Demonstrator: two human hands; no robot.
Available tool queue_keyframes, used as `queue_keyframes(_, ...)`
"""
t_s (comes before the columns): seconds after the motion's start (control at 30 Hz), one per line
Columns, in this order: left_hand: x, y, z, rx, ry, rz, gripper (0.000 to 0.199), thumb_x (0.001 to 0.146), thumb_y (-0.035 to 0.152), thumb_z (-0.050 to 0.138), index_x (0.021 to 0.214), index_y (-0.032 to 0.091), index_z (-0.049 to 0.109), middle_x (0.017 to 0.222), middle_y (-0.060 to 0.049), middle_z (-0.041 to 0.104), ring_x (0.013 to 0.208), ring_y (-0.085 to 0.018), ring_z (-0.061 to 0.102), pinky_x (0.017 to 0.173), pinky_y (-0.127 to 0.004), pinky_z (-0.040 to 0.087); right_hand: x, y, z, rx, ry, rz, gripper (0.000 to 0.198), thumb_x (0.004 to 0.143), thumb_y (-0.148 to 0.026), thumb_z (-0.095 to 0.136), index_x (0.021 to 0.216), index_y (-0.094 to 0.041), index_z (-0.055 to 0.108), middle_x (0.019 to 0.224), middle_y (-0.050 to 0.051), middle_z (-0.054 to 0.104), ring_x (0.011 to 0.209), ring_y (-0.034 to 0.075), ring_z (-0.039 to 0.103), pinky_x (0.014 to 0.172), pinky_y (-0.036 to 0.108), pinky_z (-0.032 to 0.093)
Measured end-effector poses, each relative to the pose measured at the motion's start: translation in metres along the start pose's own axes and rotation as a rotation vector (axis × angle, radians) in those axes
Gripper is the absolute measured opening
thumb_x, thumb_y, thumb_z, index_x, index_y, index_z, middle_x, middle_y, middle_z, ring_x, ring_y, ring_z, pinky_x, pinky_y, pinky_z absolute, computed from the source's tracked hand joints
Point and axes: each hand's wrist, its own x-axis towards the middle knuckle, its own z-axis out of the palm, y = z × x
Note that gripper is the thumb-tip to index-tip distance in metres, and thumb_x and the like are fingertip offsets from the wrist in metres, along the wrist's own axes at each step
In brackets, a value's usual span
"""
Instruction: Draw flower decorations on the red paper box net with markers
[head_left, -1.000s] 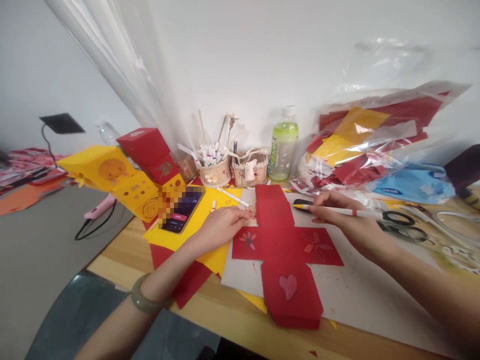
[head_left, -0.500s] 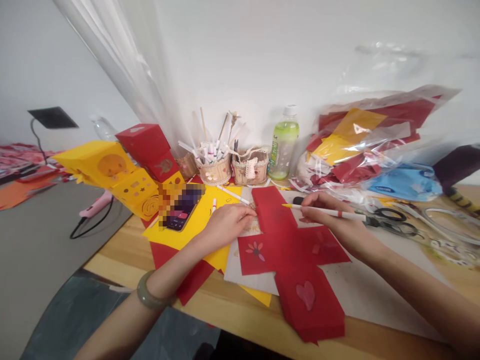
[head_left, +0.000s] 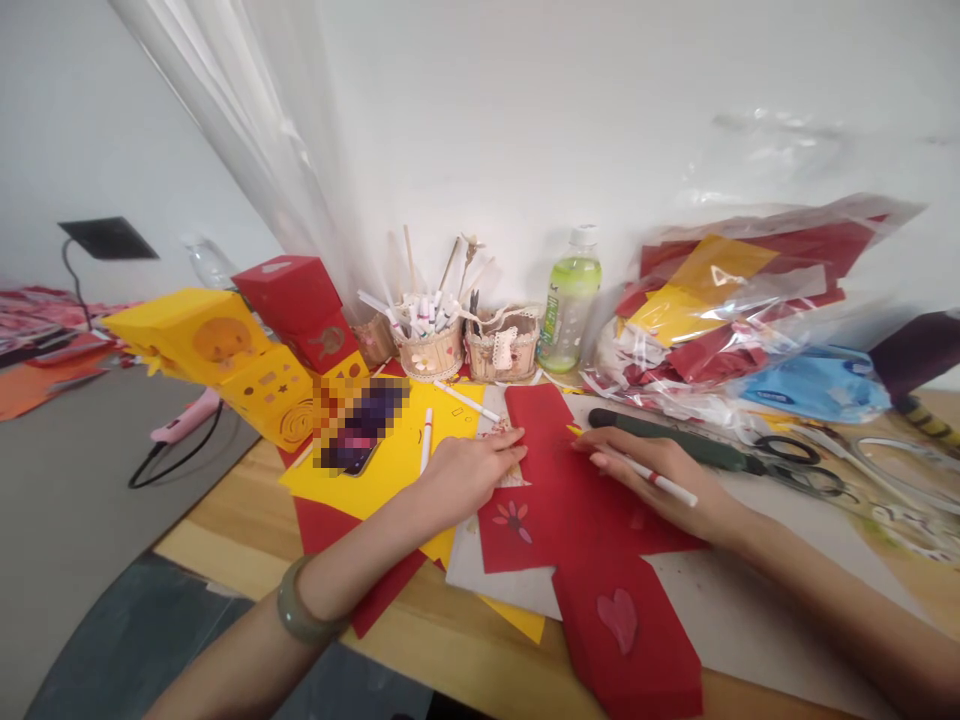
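Note:
A red cross-shaped paper box net [head_left: 559, 520] lies on a pale board [head_left: 517, 590], with a petalled flower on its left arm and a pink heart on the near panel. My left hand [head_left: 469, 472] rests flat at the net's left edge, fingers stretched out and fingertips touching the red paper. In my right hand [head_left: 660, 480] is a white felt-tip marker [head_left: 671, 487] with a yellow tip and a red band. Its tip is at the upper panel, beside the right edge; whether it touches the paper I cannot tell.
Yellow paper [head_left: 390, 455] holds a partly blurred phone [head_left: 360, 460] and loose pens. Behind stand a cup of markers [head_left: 431, 350], a lace-trimmed basket [head_left: 499, 350] and a green drink bottle [head_left: 571, 300]. Yellow boxes [head_left: 195, 320], a plastic bag [head_left: 720, 300] and scissors [head_left: 806, 475] flank the board.
My right hand has moved down and left, bringing the marker over the red paper. My left hand's fingers have stretched onto the net's edge. The whole view has shifted slightly.

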Motion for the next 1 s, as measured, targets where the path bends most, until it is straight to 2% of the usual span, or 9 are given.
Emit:
queue_keyframes(0.1,0.003,-0.001,0.001,0.027,-0.042,0.035,0.040,0.085,0.006,0.042,0.123,0.016,0.051,0.133,-0.006,0.046,0.117,-0.019,0.051,0.091,-0.033,0.048,0.002,-0.004,-0.001,0.042,-0.013,-0.008,0.029,0.089,-0.043,0.044,0.101,-0.024,0.063,0.105,0.006,0.067,0.094,0.025,0.061,0.081,0.035,0.044)
queue_keyframes(0.17,0.006,-0.001,0.001,0.034,-0.051,0.041,0.038,0.086,0.008,0.043,0.121,0.016,0.053,0.131,-0.006,0.049,0.116,-0.020,0.052,0.089,-0.033,0.049,0.008,-0.006,-0.001,0.142,0.054,0.045,0.033,0.087,-0.046,0.044,0.084,-0.021,0.065,0.084,0.005,0.068,0.079,0.022,0.062,0.070,0.031,0.045)
queue_keyframes(0.23,0.008,0.000,0.000,0.043,-0.053,0.043,0.036,0.086,0.008,0.043,0.119,0.016,0.055,0.131,-0.005,0.050,0.114,-0.021,0.053,0.085,-0.033,0.051,0.018,-0.008,-0.001,0.226,0.142,0.130,0.040,0.085,-0.051,0.045,0.064,-0.020,0.060,0.056,0.001,0.057,0.056,0.016,0.054,0.055,0.028,0.041)
queue_keyframes(0.3,0.011,0.000,-0.002,0.050,-0.053,0.046,0.034,0.086,0.008,0.044,0.116,0.017,0.056,0.130,-0.004,0.051,0.111,-0.021,0.055,0.082,-0.032,0.053,0.030,-0.007,0.002,0.279,0.192,0.200,0.042,0.082,-0.053,0.047,0.057,-0.020,0.054,0.044,-0.004,0.041,0.043,0.012,0.040,0.045,0.026,0.031)
queue_keyframes(0.37,0.015,-0.001,-0.002,0.054,-0.051,0.052,0.032,0.086,0.008,0.045,0.113,0.017,0.058,0.129,-0.003,0.052,0.109,-0.021,0.057,0.080,-0.032,0.053,0.041,-0.006,0.006,0.347,0.186,0.198,0.034,0.080,-0.049,0.051,0.063,-0.020,0.052,0.044,-0.006,0.038,0.042,0.010,0.035,0.044,0.025,0.027)
queue_keyframes(0.43,0.017,-0.002,-0.001,0.055,-0.050,0.061,0.029,0.086,0.010,0.047,0.111,0.018,0.059,0.127,-0.003,0.054,0.108,-0.021,0.058,0.080,-0.032,0.053,0.048,-0.002,0.011,0.402,0.173,0.140,0.023,0.076,-0.040,0.058,0.068,-0.020,0.050,0.051,-0.006,0.044,0.046,0.010,0.038,0.046,0.024,0.028)
queue_keyframes(0.57,0.018,-0.006,0.004,0.054,-0.046,0.070,0.029,0.086,0.010,0.048,0.111,0.019,0.060,0.127,-0.002,0.053,0.109,-0.019,0.057,0.085,-0.031,0.051,0.049,0.010,0.018,0.379,0.223,0.068,0.020,0.070,-0.024,0.058,0.061,-0.020,0.041,0.056,-0.007,0.041,0.049,0.009,0.036,0.046,0.022,0.027)
queue_keyframes(0.7,0.015,-0.006,0.007,0.058,-0.045,0.070,0.031,0.087,0.011,0.047,0.117,0.018,0.056,0.130,-0.005,0.051,0.114,-0.018,0.053,0.088,-0.029,0.049,0.042,0.018,0.022,0.363,0.227,0.043,0.022,0.076,-0.025,0.055,0.061,-0.021,0.039,0.057,-0.006,0.041,0.049,0.009,0.036,0.045,0.022,0.028)
queue_keyframes(1.0,0.010,-0.001,0.001,0.099,-0.082,0.079,0.036,0.087,0.008,0.045,0.121,0.015,0.052,0.134,-0.006,0.046,0.112,-0.020,0.055,0.076,-0.029,0.054,0.038,0.017,0.027,0.289,0.235,0.058,0.024,0.081,-0.027,0.053,0.063,-0.021,0.038,0.059,-0.005,0.040,0.049,0.009,0.036,0.044,0.022,0.028)
